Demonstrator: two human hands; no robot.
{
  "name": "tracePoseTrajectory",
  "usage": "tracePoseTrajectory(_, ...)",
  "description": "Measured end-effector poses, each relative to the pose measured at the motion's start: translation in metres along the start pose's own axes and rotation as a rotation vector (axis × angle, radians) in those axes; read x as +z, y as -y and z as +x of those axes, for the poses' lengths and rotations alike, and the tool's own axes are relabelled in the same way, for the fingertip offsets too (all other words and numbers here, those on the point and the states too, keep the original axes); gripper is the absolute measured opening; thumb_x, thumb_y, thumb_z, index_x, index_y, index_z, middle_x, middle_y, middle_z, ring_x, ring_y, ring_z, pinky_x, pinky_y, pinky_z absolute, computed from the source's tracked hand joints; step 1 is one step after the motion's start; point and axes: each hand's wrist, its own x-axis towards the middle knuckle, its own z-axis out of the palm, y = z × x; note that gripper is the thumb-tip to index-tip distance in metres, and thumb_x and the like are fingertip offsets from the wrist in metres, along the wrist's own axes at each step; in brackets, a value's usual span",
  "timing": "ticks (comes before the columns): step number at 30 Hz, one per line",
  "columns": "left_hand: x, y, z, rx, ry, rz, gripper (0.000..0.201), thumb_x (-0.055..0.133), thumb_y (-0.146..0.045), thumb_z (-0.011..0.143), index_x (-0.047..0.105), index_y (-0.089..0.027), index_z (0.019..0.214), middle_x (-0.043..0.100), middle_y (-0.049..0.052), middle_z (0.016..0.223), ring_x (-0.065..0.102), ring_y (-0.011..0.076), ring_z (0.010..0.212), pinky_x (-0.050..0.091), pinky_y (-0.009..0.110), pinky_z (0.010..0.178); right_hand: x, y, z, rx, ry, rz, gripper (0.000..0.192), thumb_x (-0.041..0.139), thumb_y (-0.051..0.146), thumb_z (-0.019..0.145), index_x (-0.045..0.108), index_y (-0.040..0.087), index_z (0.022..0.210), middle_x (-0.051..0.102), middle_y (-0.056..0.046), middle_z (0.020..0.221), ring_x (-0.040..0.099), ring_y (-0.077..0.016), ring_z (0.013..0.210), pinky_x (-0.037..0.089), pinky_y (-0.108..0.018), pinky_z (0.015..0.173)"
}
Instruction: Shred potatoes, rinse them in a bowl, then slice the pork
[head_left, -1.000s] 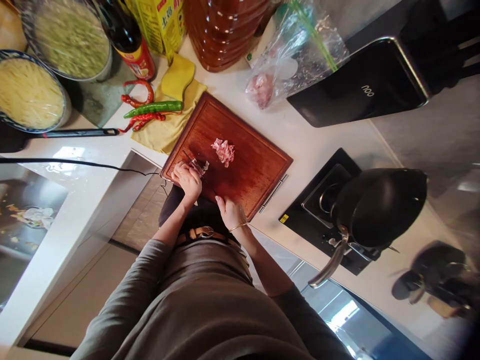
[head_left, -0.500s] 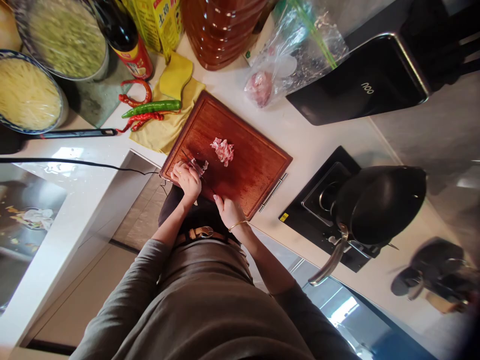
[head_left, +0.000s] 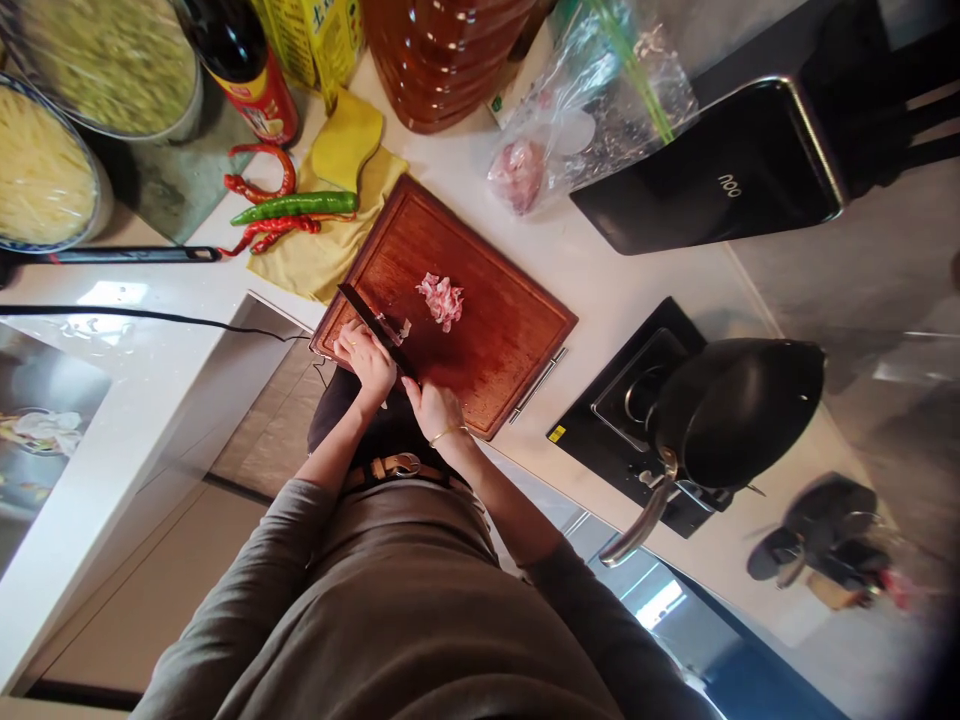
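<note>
While left hand [head_left: 365, 357] pins meat [head_left: 395, 329], right hand [head_left: 431, 408] gripping knife [head_left: 375, 327] has lifted blade.

The person wears a grey-brown long-sleeved top [head_left: 390, 620] of soft, plain fabric, its sleeves [head_left: 247, 590] pushed up so that the forearms are bare. A tan leather belt [head_left: 390, 468] with a metal buckle sits at the waist over dark trousers [head_left: 352, 420]. A thin gold bangle [head_left: 448, 433] circles the right wrist, and a small ring [head_left: 352, 344] shows on the left hand [head_left: 367, 358].
</note>
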Motion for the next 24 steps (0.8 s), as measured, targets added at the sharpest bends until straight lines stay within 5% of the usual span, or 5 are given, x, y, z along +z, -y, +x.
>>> tracePoseTrajectory(4, 0.003, 0.001, 0.000, -0.003, -0.120, 0.037, 0.026, 0.028, -0.023, 0.087, 0.048, -0.015, 0.100, 0.051, 0.017, 0.117, 0.038, 0.0273, 0.122, 0.017, 0.049, 0.105, 0.001, -0.004, -0.002, -0.004, 0.019, 0.013, 0.050, 0.026, 0.047, 0.095, 0.063, 0.014, 0.101, 0.070, -0.014, 0.088, 0.066, -0.0209, 0.082, 0.039, -0.024, 0.065)
tracePoseTrajectory(13, 0.005, 0.006, -0.001, 0.043, -0.134, 0.036, 0.022, 0.031, -0.026, 0.086, 0.049, -0.016, 0.096, 0.051, 0.016, 0.117, 0.040, 0.0254, 0.121, 0.018, 0.047, 0.105, -0.001, 0.009, 0.024, -0.025, -0.016, 0.021, 0.058, 0.022, 0.049, 0.095, 0.067, 0.012, 0.095, 0.070, -0.016, 0.084, 0.066, -0.0217, 0.080, 0.040, -0.025, 0.065)
tracePoseTrajectory(24, 0.004, 0.006, 0.001, 0.081, -0.180, 0.057, 0.022, 0.032, -0.025, 0.087, 0.050, -0.017, 0.094, 0.053, 0.015, 0.115, 0.044, 0.0252, 0.116, 0.022, 0.047, 0.104, 0.032, -0.017, 0.037, -0.070, -0.141, 0.107, 0.061, 0.022, 0.052, 0.094, 0.069, 0.014, 0.084, 0.070, -0.014, 0.078, 0.066, -0.0188, 0.077, 0.039, -0.022, 0.064)
